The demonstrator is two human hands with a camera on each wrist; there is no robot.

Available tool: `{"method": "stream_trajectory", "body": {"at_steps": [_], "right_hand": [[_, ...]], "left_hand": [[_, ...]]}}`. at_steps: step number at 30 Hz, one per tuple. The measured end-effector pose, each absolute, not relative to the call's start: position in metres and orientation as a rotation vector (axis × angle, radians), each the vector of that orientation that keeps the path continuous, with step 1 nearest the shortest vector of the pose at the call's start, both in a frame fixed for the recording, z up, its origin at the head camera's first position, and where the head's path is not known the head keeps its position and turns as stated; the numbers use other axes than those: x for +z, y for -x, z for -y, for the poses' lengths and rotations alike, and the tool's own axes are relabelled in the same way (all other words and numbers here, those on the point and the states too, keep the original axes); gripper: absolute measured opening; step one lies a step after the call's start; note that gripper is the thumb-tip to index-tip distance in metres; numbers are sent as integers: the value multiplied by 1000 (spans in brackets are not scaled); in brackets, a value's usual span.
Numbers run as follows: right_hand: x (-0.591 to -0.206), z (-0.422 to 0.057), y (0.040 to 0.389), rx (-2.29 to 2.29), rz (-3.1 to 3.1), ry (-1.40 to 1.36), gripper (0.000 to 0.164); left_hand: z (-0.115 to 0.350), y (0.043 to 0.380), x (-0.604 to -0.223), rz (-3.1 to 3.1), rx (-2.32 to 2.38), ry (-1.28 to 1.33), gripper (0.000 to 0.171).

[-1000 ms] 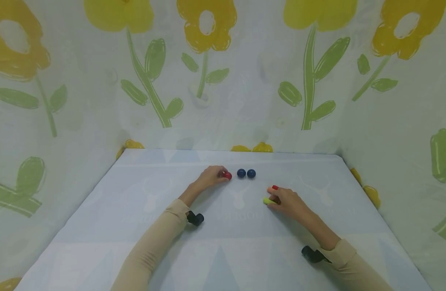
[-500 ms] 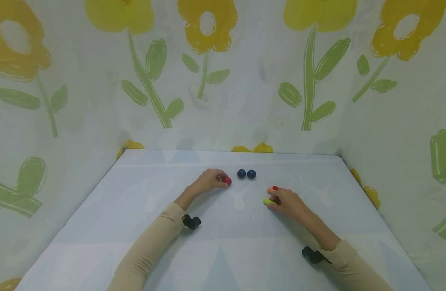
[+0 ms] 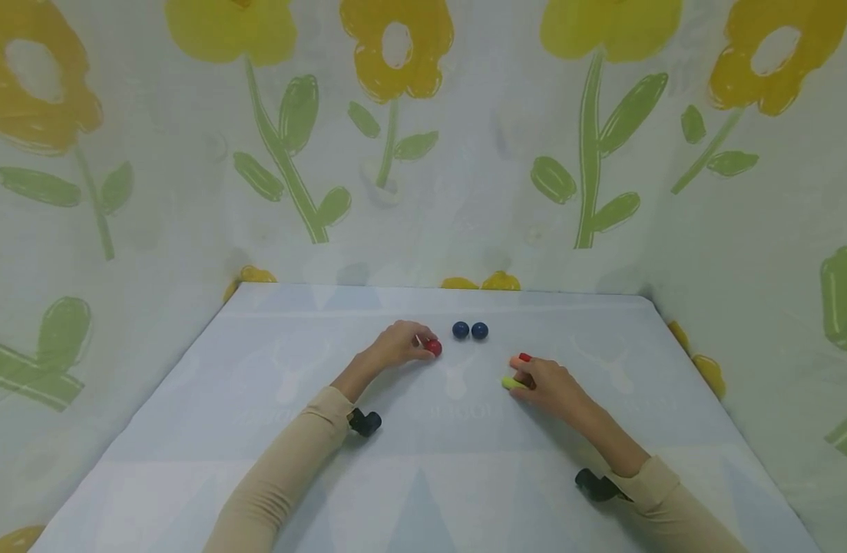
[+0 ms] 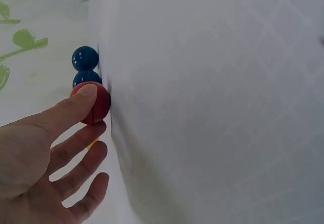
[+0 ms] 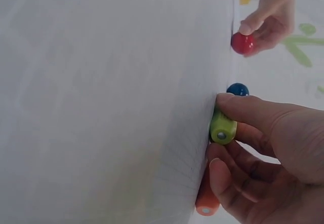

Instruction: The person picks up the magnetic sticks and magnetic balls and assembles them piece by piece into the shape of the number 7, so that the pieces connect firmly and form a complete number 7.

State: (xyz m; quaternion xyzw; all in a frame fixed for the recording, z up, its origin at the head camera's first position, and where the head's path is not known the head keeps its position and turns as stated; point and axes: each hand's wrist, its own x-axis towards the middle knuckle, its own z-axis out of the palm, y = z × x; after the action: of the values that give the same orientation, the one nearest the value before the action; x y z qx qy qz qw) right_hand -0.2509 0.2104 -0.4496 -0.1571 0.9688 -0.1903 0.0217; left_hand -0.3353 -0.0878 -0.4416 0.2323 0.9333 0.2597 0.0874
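Observation:
Near the far middle of the table, my left hand (image 3: 401, 343) pinches a glossy red ball (image 4: 100, 105) between thumb and index finger; its other fingers are spread in the left wrist view. Two dark blue balls (image 3: 461, 330) sit side by side just beyond it. My right hand (image 3: 553, 382) holds a short yellow-green rod (image 5: 223, 126) between thumb and fingers, a silver dot showing in its end. An orange rod (image 5: 206, 199), also with a silver dot, lies against the tabletop beside the right hand's fingers. A small red piece (image 3: 524, 356) shows behind the orange rod in the head view.
The table (image 3: 423, 430) has a pale cloth with faint printed shapes. Close behind it and at both sides hang white curtains (image 3: 458, 192) with yellow flowers. Black wrist cameras (image 3: 365, 422) stick out from both beige sleeves (image 3: 285, 465).
My left hand has drawn the red ball slightly toward me, off the line of the blue balls. The right hand and the rods have stayed in place.

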Motion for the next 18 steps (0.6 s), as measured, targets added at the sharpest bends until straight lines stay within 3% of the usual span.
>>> {"method": "stream_trajectory", "body": {"at_steps": [18], "right_hand": [[-448,-211,250,-563,-3011,561,20]], "left_hand": [[91,335,-443,-2759,830,-715,34]]}}
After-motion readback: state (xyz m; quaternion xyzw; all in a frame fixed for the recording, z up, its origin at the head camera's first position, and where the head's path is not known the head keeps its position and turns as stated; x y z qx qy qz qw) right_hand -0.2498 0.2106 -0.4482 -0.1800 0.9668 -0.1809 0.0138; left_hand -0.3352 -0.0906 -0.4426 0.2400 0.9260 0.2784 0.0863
